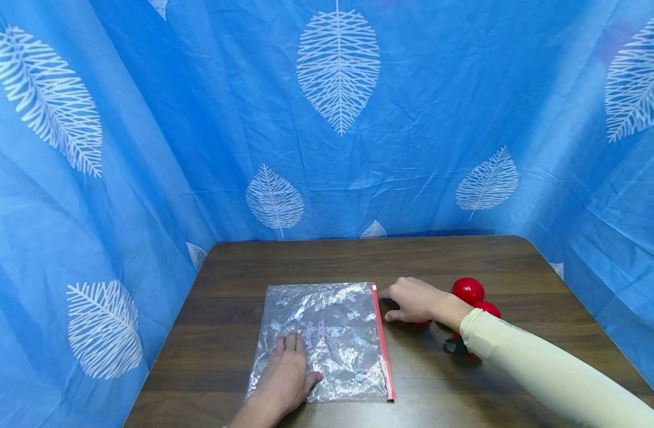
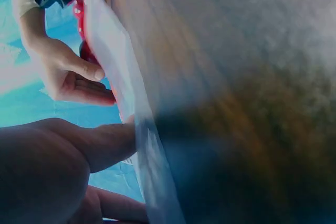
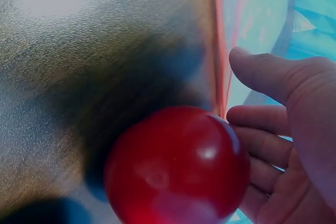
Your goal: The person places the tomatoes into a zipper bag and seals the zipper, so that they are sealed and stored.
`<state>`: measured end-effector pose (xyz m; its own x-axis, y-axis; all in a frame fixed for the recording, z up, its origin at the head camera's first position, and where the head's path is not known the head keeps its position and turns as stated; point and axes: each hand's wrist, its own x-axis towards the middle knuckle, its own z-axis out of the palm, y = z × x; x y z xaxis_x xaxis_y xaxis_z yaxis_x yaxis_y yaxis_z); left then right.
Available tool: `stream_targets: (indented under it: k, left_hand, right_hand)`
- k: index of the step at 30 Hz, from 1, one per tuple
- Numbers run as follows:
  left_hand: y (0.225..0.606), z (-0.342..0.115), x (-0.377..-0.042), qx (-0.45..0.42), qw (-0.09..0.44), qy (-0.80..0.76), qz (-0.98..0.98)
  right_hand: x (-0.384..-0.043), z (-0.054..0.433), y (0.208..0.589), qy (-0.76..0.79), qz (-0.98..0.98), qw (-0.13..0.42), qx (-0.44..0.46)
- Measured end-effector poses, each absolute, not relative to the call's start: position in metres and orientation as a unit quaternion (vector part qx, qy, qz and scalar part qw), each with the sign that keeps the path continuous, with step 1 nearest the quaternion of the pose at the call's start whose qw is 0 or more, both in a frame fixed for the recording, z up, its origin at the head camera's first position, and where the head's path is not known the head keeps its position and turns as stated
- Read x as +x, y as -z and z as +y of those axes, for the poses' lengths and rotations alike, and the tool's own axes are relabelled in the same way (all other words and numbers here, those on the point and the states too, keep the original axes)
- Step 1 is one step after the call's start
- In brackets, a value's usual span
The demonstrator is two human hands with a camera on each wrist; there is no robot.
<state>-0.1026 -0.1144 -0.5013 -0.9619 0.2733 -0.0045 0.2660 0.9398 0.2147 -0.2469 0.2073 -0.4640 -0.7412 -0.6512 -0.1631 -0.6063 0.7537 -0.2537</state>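
Observation:
A clear zipper bag (image 1: 337, 339) with printed patterns and a red zip edge (image 1: 383, 351) lies flat on the table. My left hand (image 1: 286, 368) rests on its lower left part, fingers stretched out. Beside the upper end of the red edge is my right hand (image 1: 412, 300), with thumb and index finger apart and nothing between them. In the right wrist view a shiny red ball-like object (image 3: 178, 166) sits beside the relaxed fingers of that hand; whether they touch it I cannot tell. More red round objects (image 1: 468, 290) lie behind the right wrist, partly hidden by the forearm.
The brown wooden table (image 1: 225, 333) has rounded far corners. A blue curtain (image 1: 209, 119) with white leaf prints hangs behind it and along both sides. A small dark device (image 1: 455, 346) shows below the right wrist.

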Motion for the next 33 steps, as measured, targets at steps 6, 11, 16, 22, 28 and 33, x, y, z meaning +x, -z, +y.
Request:
stream_targets:
  k: [6, 11, 16, 22, 28, 33]
  left_hand:
    - [0.500, -0.115, -0.103, 0.142, 0.013, -0.108, 0.984]
    - [0.502, -0.115, -0.103, 0.147, 0.007, -0.106, 0.983]
    - [0.503, -0.117, -0.104, 0.156, -0.005, -0.099, 0.983]
    - [0.502, -0.118, -0.104, 0.155, 0.001, -0.099, 0.983]
    - [0.500, -0.118, -0.105, 0.151, 0.015, -0.105, 0.983]
    - [0.500, -0.117, -0.105, 0.146, 0.026, -0.107, 0.983]
  right_hand:
    - [-0.248, 0.201, 0.470, 0.063, 0.929, 0.114, -0.347]
    - [-0.246, 0.199, 0.469, 0.056, 0.926, 0.105, -0.358]
    - [-0.246, 0.200, 0.469, 0.053, 0.930, 0.087, -0.354]
    - [-0.247, 0.202, 0.471, 0.073, 0.922, 0.079, -0.373]
    - [-0.253, 0.206, 0.476, 0.099, 0.906, 0.063, -0.408]
    - [-0.252, 0.199, 0.472, 0.105, 0.917, 0.097, -0.373]
